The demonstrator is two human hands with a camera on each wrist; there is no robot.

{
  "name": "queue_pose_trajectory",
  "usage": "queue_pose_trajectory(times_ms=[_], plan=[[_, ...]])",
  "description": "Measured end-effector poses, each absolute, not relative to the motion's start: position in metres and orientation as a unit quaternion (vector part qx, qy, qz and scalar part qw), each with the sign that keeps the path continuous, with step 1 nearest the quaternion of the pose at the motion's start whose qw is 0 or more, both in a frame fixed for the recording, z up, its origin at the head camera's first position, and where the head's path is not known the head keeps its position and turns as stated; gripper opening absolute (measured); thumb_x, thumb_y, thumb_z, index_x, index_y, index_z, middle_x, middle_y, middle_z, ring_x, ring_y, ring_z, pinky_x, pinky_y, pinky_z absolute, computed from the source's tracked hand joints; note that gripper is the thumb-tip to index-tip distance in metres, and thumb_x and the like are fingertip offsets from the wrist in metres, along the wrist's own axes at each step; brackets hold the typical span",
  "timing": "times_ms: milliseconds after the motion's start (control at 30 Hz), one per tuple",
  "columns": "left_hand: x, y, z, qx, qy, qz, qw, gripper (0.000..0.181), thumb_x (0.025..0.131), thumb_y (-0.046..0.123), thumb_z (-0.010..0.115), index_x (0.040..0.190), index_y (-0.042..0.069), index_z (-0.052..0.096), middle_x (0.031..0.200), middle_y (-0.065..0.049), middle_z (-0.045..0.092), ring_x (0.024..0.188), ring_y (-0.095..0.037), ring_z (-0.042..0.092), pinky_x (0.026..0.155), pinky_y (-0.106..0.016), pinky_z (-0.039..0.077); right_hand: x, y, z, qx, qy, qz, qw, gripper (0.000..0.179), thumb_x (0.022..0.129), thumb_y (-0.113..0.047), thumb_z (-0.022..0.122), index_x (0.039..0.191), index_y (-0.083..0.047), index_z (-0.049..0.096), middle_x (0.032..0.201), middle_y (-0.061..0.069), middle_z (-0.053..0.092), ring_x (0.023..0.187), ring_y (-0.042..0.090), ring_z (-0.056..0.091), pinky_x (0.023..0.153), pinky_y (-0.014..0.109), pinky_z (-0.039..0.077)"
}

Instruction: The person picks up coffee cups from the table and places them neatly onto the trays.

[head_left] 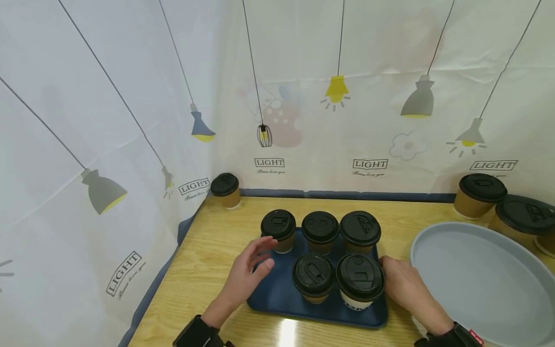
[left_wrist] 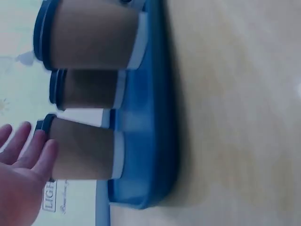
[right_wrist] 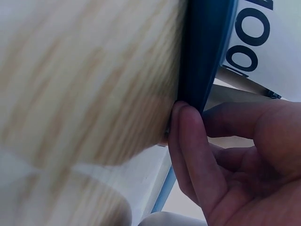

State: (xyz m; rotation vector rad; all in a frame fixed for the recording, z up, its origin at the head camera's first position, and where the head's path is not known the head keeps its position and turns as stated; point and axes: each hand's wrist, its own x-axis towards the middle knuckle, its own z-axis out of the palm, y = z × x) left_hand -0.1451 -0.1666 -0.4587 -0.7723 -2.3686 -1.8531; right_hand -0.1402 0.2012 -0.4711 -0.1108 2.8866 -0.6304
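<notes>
A dark blue tray [head_left: 275, 301] lies on the wooden table with several black-lidded paper cups on it, three behind and two in front. My right hand [head_left: 405, 284] pinches the tray's right rim, with the thumb inside and the fingers outside in the right wrist view. Beside that grip is the front right cup [head_left: 360, 277], white with dark lettering below its lid. My left hand [head_left: 244, 272] hovers over the tray's left edge with fingers spread. Its fingertips are close by the lid of the back left cup [head_left: 278, 225], a brown one.
A large grey oval tray [head_left: 481, 289] lies to the right. Behind it stand more lidded cups, including a brown cup [head_left: 479, 195] by the wall. Another cup [head_left: 226, 189] stands at the back left corner. A lamp-printed cloth [head_left: 321, 120] hangs along the table's back and left edges.
</notes>
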Motion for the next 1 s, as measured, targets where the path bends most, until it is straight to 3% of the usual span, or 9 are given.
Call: queue_pose_trajectory(times_ms=[200,433,633,833,1000], plan=[[-0.17,-0.174,-0.452,-0.224,-0.746,-0.601,0.18,0.028,0.1,-0.007,0.059,0.129,-0.006,0.062,0.123,-0.027,0.065,0.116,-0.025,0.064,0.099,-0.027,0.053,-0.14,0.201,-0.47,-0.037,0.972,-0.214,0.091,0.006,0.095,-0.003,0.065,0.092,0.0,0.069,0.081,0.012,0.068,0.072,0.024,0.059,0.063,0.046,0.05],[-0.2,-0.189,-0.449,-0.145,-0.741,-0.611,0.237,0.038,0.1,-0.004,0.061,0.137,-0.008,0.053,0.128,-0.027,0.061,0.118,-0.037,0.059,0.097,-0.021,0.049,-0.14,0.201,-0.469,-0.038,0.97,-0.217,0.104,0.007,0.097,-0.004,0.065,0.092,0.0,0.068,0.08,0.011,0.067,0.072,0.024,0.058,0.063,0.044,0.049],[-0.227,-0.202,-0.456,-0.106,-0.761,-0.582,0.265,0.04,0.102,0.006,0.065,0.139,-0.002,0.052,0.132,-0.021,0.057,0.124,-0.033,0.055,0.1,-0.035,0.049,-0.141,0.2,-0.469,-0.033,0.971,-0.208,0.116,0.007,0.098,-0.002,0.063,0.094,0.001,0.069,0.082,0.012,0.068,0.073,0.024,0.059,0.063,0.044,0.049],[-0.256,-0.214,-0.46,-0.061,-0.79,-0.531,0.301,0.046,0.1,0.012,0.067,0.14,-0.002,0.051,0.138,-0.026,0.049,0.127,-0.038,0.048,0.103,-0.056,0.044,-0.141,0.201,-0.47,-0.032,0.971,-0.207,0.112,0.009,0.098,0.0,0.061,0.093,0.0,0.069,0.08,0.01,0.066,0.071,0.023,0.057,0.062,0.043,0.048],[-0.273,-0.222,-0.461,-0.028,-0.798,-0.522,0.3,0.055,0.098,0.014,0.07,0.145,-0.003,0.046,0.142,-0.026,0.043,0.131,-0.042,0.042,0.107,-0.059,0.039,-0.141,0.2,-0.471,-0.035,0.971,-0.212,0.107,0.008,0.098,-0.002,0.062,0.093,0.0,0.069,0.08,0.009,0.066,0.07,0.023,0.056,0.062,0.042,0.048]])
